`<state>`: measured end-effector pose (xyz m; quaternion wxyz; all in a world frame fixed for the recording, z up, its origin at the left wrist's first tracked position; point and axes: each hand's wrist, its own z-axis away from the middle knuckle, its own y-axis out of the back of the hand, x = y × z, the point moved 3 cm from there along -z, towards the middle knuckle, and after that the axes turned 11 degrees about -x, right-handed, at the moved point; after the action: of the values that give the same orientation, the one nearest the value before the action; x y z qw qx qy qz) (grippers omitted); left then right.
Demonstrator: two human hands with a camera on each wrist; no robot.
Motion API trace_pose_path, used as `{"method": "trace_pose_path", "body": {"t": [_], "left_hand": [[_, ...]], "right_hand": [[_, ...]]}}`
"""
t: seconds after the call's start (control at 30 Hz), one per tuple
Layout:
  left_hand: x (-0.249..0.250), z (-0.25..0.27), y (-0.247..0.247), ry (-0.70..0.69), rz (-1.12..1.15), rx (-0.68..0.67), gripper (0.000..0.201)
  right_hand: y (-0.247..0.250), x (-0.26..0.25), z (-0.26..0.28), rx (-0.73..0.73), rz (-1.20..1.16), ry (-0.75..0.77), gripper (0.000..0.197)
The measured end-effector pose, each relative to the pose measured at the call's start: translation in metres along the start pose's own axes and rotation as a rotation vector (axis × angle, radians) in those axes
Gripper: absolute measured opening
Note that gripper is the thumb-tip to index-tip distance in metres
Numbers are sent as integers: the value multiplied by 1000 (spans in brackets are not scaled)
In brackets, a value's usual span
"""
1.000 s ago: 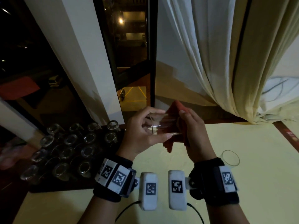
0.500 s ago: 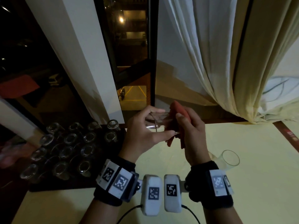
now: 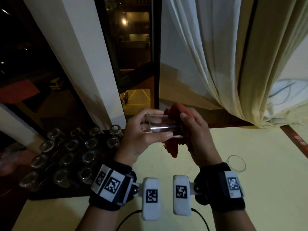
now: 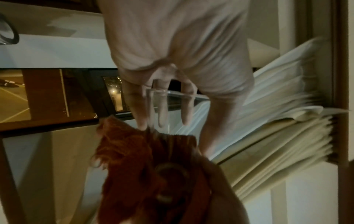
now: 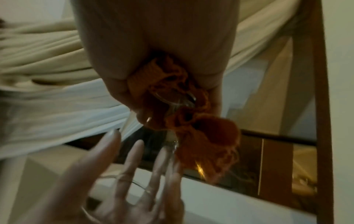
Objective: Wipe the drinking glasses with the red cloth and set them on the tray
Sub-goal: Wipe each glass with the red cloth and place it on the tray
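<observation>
Head view shows the left hand gripping a clear drinking glass held on its side above the pale yellow table, fingers over the top and thumb curled underneath. The right hand is clenched around the red cloth, which bunches over the end of the glass at its 3 o'clock side and hangs in a ragged tail below. Left wrist view shows the fingers spread along the clear wall, with the cloth wrapped over the far end; the frame is blurred. Right wrist view shows the cloth pressed between palm and glass, the round end of the glass showing through it.

At 9 o'clock from the hands, a dark tray carries rows of glasses. At 4 o'clock from the right hand, a second glass stands on the table, apart from the wrist band. At 12 o'clock hang cream curtains beside a dark window.
</observation>
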<state>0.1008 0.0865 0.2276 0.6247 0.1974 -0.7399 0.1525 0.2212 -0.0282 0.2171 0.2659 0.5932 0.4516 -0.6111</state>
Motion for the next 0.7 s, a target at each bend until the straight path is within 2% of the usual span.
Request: {"method": "trace_pose_path", "body": {"t": [0.07,0.17,0.23,0.33,0.47,0.53,0.63,0.7], "left_hand": [[-2,1,-2,2,-37,50,61],[2,-1,3,18,4,-50,57],[2,-3,8,37,34,-107,54],[-2,-2,10,34,16,-107,53],[-6,-4,11,49,105,-125,51],[-8,-5,11,58,155,-131,47],[-9,-2,7,67,104,-86,49],[-9,0,3,47,13,-26,53]], "right_hand": [[-2,-3,1,-5,60,57,24],[0,-4,1,-30,6,99,35],[2,-1,1,-47,-90,27,43],[1,5,2,-63,-151,-62,46],[-3,4,3,-120,-160,49,34],[-5,1,3,-156,-189,63,38],[-1,5,1,-67,-188,-42,45],[0,8,-1,17,-104,-74,37]]}}
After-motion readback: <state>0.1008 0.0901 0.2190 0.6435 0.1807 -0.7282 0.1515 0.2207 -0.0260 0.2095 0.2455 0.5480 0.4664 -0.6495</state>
